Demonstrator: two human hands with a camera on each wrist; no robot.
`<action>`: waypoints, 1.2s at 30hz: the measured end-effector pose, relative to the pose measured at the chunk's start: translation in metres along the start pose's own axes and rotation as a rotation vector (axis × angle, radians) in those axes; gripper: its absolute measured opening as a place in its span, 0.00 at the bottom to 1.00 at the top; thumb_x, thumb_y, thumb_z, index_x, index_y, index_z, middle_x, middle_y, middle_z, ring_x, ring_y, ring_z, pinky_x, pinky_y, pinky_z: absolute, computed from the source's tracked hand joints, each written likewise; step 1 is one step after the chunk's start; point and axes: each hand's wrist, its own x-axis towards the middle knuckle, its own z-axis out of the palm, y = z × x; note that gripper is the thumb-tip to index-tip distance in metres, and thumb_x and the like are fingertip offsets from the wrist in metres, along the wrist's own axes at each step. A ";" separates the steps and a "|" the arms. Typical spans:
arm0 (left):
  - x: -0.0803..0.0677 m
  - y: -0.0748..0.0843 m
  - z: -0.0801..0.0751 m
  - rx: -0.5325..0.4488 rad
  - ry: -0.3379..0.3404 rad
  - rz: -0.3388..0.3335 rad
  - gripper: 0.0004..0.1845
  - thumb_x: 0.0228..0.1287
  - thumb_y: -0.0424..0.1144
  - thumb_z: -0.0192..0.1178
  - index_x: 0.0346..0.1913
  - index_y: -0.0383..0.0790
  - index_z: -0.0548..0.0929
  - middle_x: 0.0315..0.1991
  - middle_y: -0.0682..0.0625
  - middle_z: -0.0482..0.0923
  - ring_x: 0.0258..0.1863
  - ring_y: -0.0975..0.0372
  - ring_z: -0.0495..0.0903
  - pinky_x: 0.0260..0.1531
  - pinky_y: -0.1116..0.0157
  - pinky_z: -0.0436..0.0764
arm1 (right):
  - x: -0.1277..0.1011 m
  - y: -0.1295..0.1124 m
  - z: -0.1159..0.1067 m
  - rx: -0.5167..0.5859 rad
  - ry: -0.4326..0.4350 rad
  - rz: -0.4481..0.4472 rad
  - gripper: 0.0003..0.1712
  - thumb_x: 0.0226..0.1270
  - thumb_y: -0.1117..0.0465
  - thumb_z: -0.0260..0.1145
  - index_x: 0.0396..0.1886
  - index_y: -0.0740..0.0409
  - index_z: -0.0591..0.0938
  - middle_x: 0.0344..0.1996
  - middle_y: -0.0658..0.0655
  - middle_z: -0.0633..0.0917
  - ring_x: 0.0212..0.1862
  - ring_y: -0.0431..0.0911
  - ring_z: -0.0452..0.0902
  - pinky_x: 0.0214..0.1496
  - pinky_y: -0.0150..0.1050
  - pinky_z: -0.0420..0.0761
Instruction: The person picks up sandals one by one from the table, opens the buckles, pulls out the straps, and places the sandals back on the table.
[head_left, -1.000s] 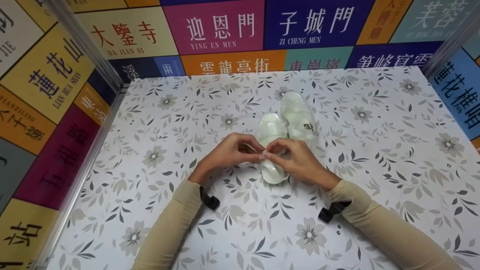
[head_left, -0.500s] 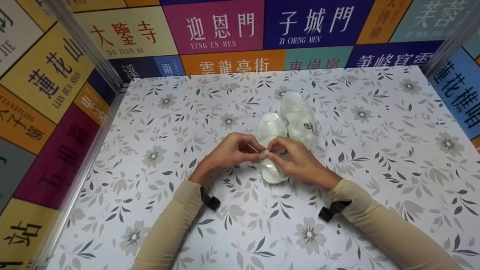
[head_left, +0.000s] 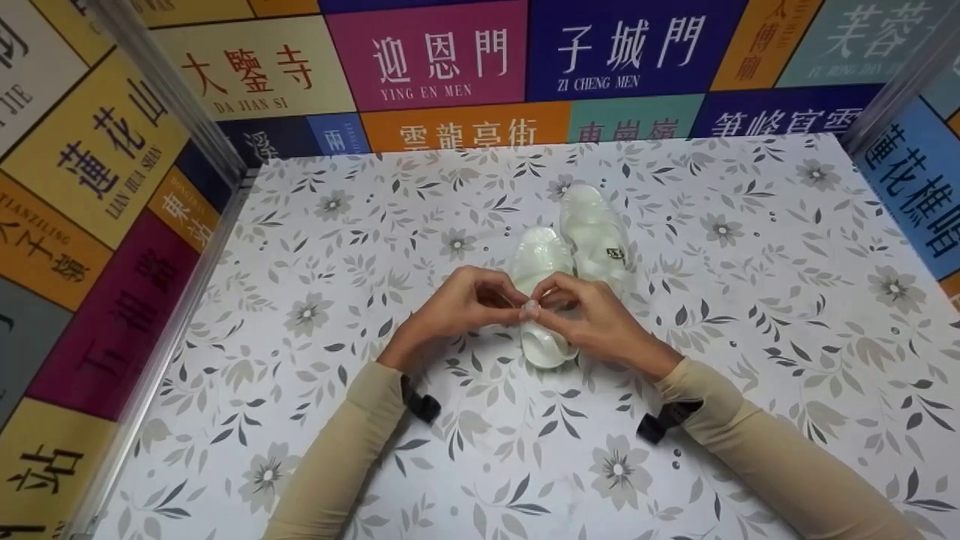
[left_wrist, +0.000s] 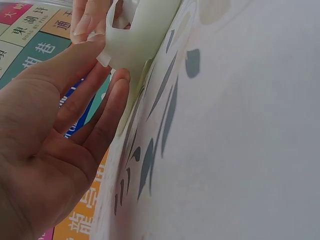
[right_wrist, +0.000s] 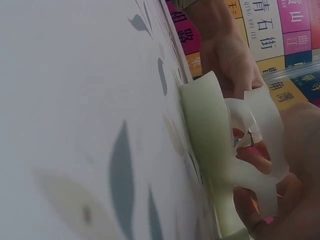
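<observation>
A pale translucent sandal [head_left: 546,256] lies on the patterned table, its heel end toward the person. Over its ankle part both hands meet at a strap [head_left: 530,308]. The left hand [head_left: 459,301] pinches the strap from the left between thumb and index finger; in the left wrist view its other fingers [left_wrist: 107,117] extend beside the sandal. From the right, the right hand [head_left: 600,319] pinches the strap at the same spot. A small metal buckle pin [right_wrist: 251,137] shows inside the strap in the right wrist view. Fingers partly hide how the strap ends sit.
A matching sandal [head_left: 598,229] with a small dark mark lies behind and right, close against the first. The table [head_left: 375,465] has a floral cover. Colourful printed panels [head_left: 442,56] stand along the back and both sides.
Both hands stay in place over the sandal with only slight finger shifts at the strap. The sandals have not visibly moved.
</observation>
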 end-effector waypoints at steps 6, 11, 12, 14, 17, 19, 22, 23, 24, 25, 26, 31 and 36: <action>0.000 -0.001 0.000 -0.005 -0.005 0.003 0.08 0.66 0.42 0.79 0.44 0.47 0.94 0.40 0.53 0.93 0.36 0.58 0.91 0.35 0.68 0.87 | 0.000 0.000 0.000 -0.021 -0.005 -0.010 0.09 0.77 0.54 0.73 0.50 0.51 0.86 0.46 0.47 0.94 0.50 0.43 0.92 0.60 0.41 0.89; 0.000 -0.001 0.000 0.006 -0.006 -0.004 0.07 0.67 0.42 0.79 0.45 0.48 0.94 0.40 0.53 0.93 0.35 0.58 0.91 0.33 0.69 0.86 | -0.001 -0.001 -0.003 -0.043 -0.034 -0.006 0.09 0.79 0.54 0.71 0.50 0.51 0.84 0.44 0.46 0.95 0.50 0.43 0.92 0.64 0.47 0.87; 0.000 -0.001 0.000 0.006 -0.006 -0.006 0.07 0.66 0.42 0.79 0.45 0.48 0.94 0.40 0.53 0.93 0.35 0.58 0.91 0.33 0.69 0.86 | -0.001 -0.002 -0.003 -0.047 -0.041 -0.006 0.09 0.79 0.55 0.71 0.50 0.52 0.84 0.44 0.46 0.95 0.51 0.43 0.92 0.65 0.48 0.87; -0.001 -0.001 0.000 0.004 -0.007 -0.012 0.07 0.66 0.42 0.79 0.45 0.48 0.94 0.40 0.53 0.93 0.35 0.58 0.91 0.33 0.69 0.86 | -0.001 -0.002 -0.005 -0.052 -0.054 -0.002 0.08 0.79 0.56 0.71 0.51 0.52 0.83 0.44 0.46 0.95 0.53 0.44 0.92 0.68 0.50 0.85; -0.002 0.000 0.000 -0.009 -0.009 -0.020 0.07 0.66 0.41 0.79 0.45 0.48 0.94 0.40 0.53 0.93 0.34 0.59 0.90 0.32 0.70 0.85 | -0.001 -0.002 -0.007 -0.057 -0.071 -0.006 0.08 0.79 0.57 0.70 0.52 0.52 0.82 0.44 0.45 0.95 0.57 0.45 0.91 0.71 0.52 0.81; -0.002 0.000 -0.001 -0.027 -0.013 -0.018 0.07 0.66 0.40 0.79 0.45 0.47 0.94 0.40 0.52 0.93 0.33 0.59 0.89 0.31 0.70 0.84 | -0.001 -0.002 -0.008 -0.059 -0.079 -0.010 0.08 0.79 0.58 0.70 0.52 0.53 0.82 0.43 0.44 0.95 0.59 0.46 0.89 0.71 0.52 0.79; -0.002 0.000 -0.001 -0.053 -0.021 -0.008 0.07 0.67 0.38 0.78 0.45 0.45 0.94 0.40 0.51 0.93 0.32 0.60 0.88 0.29 0.70 0.82 | -0.001 -0.002 -0.009 -0.063 -0.086 -0.016 0.08 0.79 0.59 0.70 0.51 0.54 0.82 0.41 0.43 0.95 0.58 0.46 0.88 0.68 0.50 0.79; -0.002 -0.001 -0.001 -0.060 -0.025 -0.004 0.07 0.67 0.38 0.78 0.45 0.45 0.94 0.40 0.50 0.93 0.32 0.60 0.88 0.29 0.70 0.82 | -0.001 -0.001 -0.009 -0.064 -0.086 -0.016 0.08 0.79 0.59 0.70 0.51 0.54 0.82 0.41 0.43 0.95 0.58 0.46 0.88 0.67 0.49 0.79; -0.002 -0.001 -0.001 -0.061 -0.025 -0.003 0.07 0.67 0.38 0.78 0.45 0.45 0.94 0.40 0.51 0.93 0.32 0.60 0.88 0.29 0.71 0.82 | -0.001 -0.001 -0.009 -0.064 -0.086 -0.014 0.08 0.79 0.60 0.70 0.51 0.53 0.82 0.40 0.42 0.95 0.57 0.45 0.88 0.66 0.49 0.79; -0.002 -0.001 -0.001 -0.063 -0.025 -0.003 0.07 0.67 0.38 0.78 0.45 0.45 0.94 0.40 0.51 0.93 0.32 0.61 0.88 0.29 0.71 0.82 | 0.000 -0.001 -0.009 -0.065 -0.086 -0.017 0.08 0.79 0.60 0.70 0.51 0.53 0.82 0.40 0.42 0.95 0.57 0.45 0.88 0.66 0.48 0.79; -0.002 -0.001 -0.001 -0.062 -0.025 -0.003 0.07 0.67 0.38 0.78 0.45 0.45 0.94 0.41 0.51 0.93 0.32 0.61 0.88 0.29 0.71 0.82 | 0.000 -0.001 -0.009 -0.066 -0.085 -0.017 0.07 0.79 0.60 0.70 0.51 0.53 0.81 0.40 0.42 0.95 0.56 0.45 0.88 0.65 0.47 0.80; -0.002 -0.001 -0.001 -0.057 -0.025 -0.008 0.07 0.67 0.38 0.78 0.45 0.45 0.93 0.41 0.51 0.93 0.33 0.60 0.89 0.30 0.70 0.83 | -0.001 0.001 -0.009 -0.071 -0.080 -0.018 0.06 0.81 0.58 0.68 0.51 0.52 0.81 0.39 0.41 0.94 0.53 0.42 0.88 0.63 0.44 0.81; -0.002 -0.002 -0.001 -0.056 -0.023 -0.013 0.07 0.67 0.39 0.78 0.45 0.45 0.93 0.41 0.51 0.93 0.34 0.60 0.89 0.30 0.70 0.84 | -0.002 0.002 -0.010 -0.054 -0.082 -0.017 0.06 0.82 0.59 0.67 0.52 0.53 0.80 0.39 0.43 0.94 0.51 0.43 0.89 0.61 0.43 0.81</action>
